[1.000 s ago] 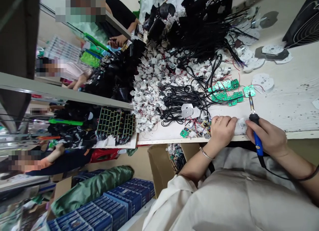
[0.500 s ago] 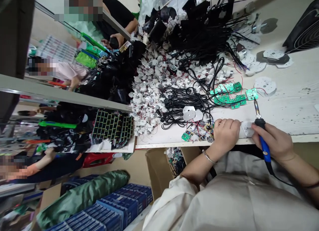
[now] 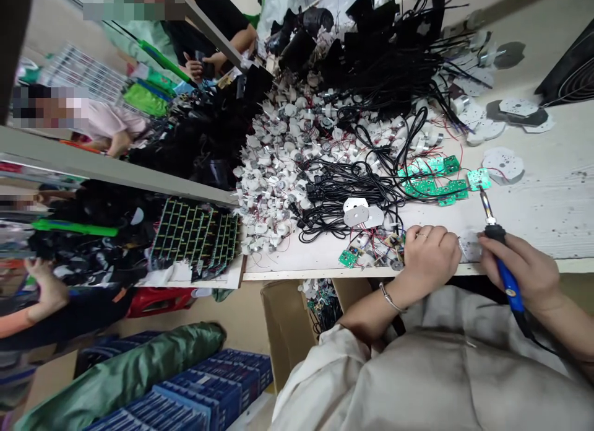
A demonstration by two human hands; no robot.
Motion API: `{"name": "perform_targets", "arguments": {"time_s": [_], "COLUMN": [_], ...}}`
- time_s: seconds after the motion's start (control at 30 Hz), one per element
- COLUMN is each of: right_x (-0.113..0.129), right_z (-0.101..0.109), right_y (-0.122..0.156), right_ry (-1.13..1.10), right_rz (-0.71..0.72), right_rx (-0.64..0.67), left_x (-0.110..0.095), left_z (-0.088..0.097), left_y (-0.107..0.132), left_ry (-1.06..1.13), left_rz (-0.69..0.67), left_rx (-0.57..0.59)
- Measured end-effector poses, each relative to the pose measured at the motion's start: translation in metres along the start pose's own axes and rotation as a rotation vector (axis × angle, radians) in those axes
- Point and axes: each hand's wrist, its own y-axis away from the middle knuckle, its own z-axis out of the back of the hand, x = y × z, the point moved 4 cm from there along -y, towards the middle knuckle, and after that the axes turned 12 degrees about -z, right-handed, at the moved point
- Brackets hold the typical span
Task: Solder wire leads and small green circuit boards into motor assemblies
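Head view: right fingers (image 3: 489, 251) grasp the soldering iron (image 3: 509, 281), probably low against heat, tip toward twelve o'clock; left fingers' (image 3: 440, 238) hold unclear.

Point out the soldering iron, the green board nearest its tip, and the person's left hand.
Soldering iron (image 3: 510, 287): head view, on its blue handle.
Green board (image 3: 479, 178): head view, middle of its upper face.
Left hand (image 3: 431, 254): head view, back of the hand.

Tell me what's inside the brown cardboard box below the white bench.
Inside the brown cardboard box show small white parts, what look like green circuit boards, and black cables. The white bench covers the box's far part; the top pieces hide whatever lies beneath.
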Motion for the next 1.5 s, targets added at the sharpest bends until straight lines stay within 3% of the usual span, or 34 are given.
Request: {"name": "perform_targets", "arguments": {"time_s": [0.23, 0.37, 0.47, 0.57, 0.67, 0.73, 0.83, 0.93, 1.2, 1.4, 1.5], "right_x": [-0.004, -0.002, -0.014, -0.049, -0.106, -0.138, -0.174, -0.194, -0.205, -0.198, -0.197], "right_z": [-0.004, 0.005, 0.019, 0.033, 0.038, 0.032, 0.016, 0.001, -0.006, 0.001, 0.003], "right_y": [0.005, 0.004, -0.003, -0.011, -0.007, -0.001, 0.006, 0.008, 0.003, -0.008, -0.010], "right_ry": [-0.067, -0.132, -0.202, -0.187, -0.204, -0.258, -0.325, -0.351, -0.326, -0.119, -0.092], "right_rz": [-0.063, -0.092, -0.212, -0.333, -0.744, -0.932, -1.044, -1.080, -1.225, -1.282, -1.294], "right_rx": [-0.013, -0.042, -0.091, -0.231, -0.328, -0.344, -0.340, -0.295, -0.258, -0.044, -0.007], "left_x": [0.008, 0.012, 0.019, 0.027, 0.028, 0.028, 0.029, 0.030, 0.029, 0.028, 0.029], "left_z": [-0.004, -0.004, -0.005, -0.009, -0.008, -0.005, -0.002, 0.000, -0.003, -0.005, -0.006], "left_y": [0.000, 0.003, 0.004, 0.000, -0.003, -0.002, -0.002, -0.003, -0.007, -0.005, -0.005], "left_ry": [0.065, 0.145, 0.180, 0.201, 0.207, 0.193, 0.186, 0.220, 0.239, 0.273, 0.278], "left_rz": [-0.007, -0.034, 0.015, 0.035, 0.033, 0.049, 0.069, 0.090, 0.154, 0.197, 0.220], "left_rx": [-0.101, -0.033, 0.018, 0.016, -0.008, 0.000, 0.003, 0.010, 0.028, 0.030, 0.029]}}
